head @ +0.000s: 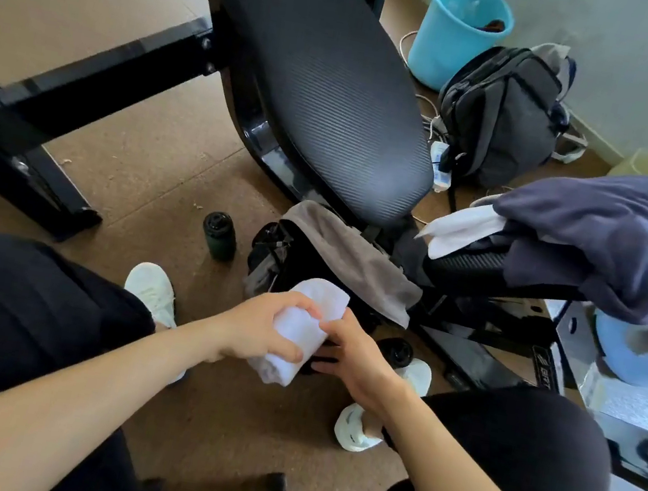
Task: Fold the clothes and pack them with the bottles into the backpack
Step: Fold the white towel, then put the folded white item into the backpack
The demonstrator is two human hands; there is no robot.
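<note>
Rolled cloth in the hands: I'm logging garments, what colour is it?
White; the rolled cloth shows best in the head view.
</note>
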